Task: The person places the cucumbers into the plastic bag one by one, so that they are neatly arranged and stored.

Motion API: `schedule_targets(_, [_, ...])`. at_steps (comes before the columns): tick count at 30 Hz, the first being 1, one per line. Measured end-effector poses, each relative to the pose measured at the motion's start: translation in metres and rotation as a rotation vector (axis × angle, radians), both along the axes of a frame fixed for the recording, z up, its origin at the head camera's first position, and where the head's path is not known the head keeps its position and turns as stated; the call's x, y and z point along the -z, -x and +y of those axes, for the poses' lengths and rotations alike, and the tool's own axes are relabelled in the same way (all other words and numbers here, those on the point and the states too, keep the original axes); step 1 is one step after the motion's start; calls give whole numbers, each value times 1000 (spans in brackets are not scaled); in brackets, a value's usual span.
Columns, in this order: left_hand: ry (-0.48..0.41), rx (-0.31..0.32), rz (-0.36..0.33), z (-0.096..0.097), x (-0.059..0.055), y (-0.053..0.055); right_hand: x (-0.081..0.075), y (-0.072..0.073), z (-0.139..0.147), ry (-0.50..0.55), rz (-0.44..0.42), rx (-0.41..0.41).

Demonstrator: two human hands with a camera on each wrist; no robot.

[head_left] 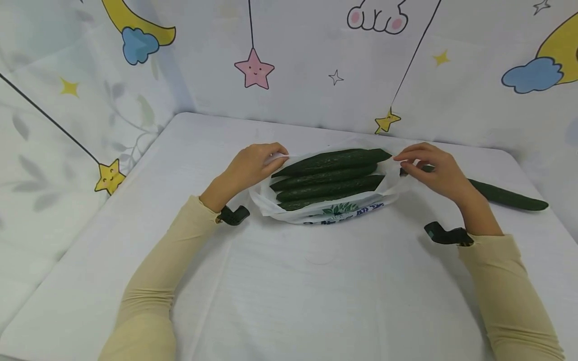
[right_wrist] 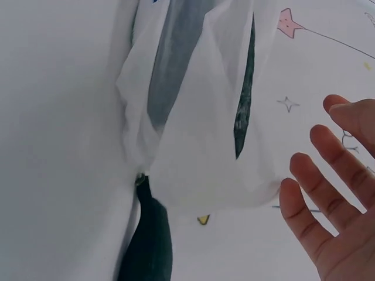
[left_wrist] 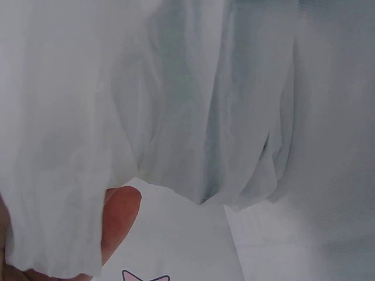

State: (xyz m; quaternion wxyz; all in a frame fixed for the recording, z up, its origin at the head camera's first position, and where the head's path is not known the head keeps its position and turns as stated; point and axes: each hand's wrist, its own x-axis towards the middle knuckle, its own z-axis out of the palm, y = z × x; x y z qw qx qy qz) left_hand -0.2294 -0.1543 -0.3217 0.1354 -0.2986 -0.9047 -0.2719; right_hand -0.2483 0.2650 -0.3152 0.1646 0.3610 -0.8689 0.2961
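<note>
Several dark green cucumbers lie side by side in a white plastic bag with green and blue print, its mouth spread open. At the bag's left end my left hand pinches the rim; in the left wrist view the thumb shows beside a fold of plastic. My right hand is at the bag's right end with fingers spread, the fingertips right at the bag's edge. Another cucumber lies outside the bag, partly hidden behind the right hand, its stem end close to the bag.
The bag rests toward the back of a table covered with white cloth. Behind the table hangs a white backdrop printed with stars, moons and clouds. Dark wrist-worn devices sit below both hands.
</note>
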Motion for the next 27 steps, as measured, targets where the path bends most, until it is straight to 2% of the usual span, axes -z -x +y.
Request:
schedule_targets(9, [4,-3,-7,1,-2,-1,7,-1,20,67,-2,65])
schedule_targets(17, [4,2,-3,1,0,0,12,-5,40,68,-65,141])
schedule_targets(27, [0,5,-4,1,-1,-1,19,-4,64,100,-178,330])
